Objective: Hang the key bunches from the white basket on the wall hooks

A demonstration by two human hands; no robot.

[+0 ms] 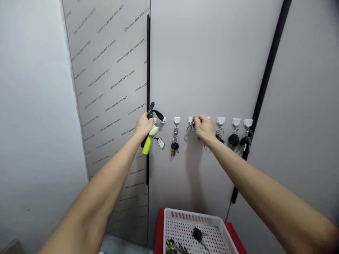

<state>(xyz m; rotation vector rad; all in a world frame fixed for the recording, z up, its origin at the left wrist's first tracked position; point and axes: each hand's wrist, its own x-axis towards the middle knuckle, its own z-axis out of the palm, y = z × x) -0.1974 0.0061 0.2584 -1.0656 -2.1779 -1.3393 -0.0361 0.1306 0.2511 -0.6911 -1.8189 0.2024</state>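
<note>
My left hand (144, 125) is closed around a bunch of keys with a black strap (158, 114), a yellow-green tag (147, 145) and a small white tag (160, 143) dangling from it. It is beside the leftmost white hooks. My right hand (204, 127) pinches a key ring (190, 127) at a white hook (190, 120) on the cabinet door; whether the ring sits on the hook I cannot tell. Between the hands, a bunch of keys (174, 145) hangs from another hook (177, 120). My right hand partly covers the hook and keys behind it.
Right of my hand, more keys (234, 139) hang from white hooks (236, 122). Below stands a white perforated basket (196, 216) on a red surface (159, 229), with several keys (197, 234) inside. Long black handles (148, 70) run down the cabinet doors.
</note>
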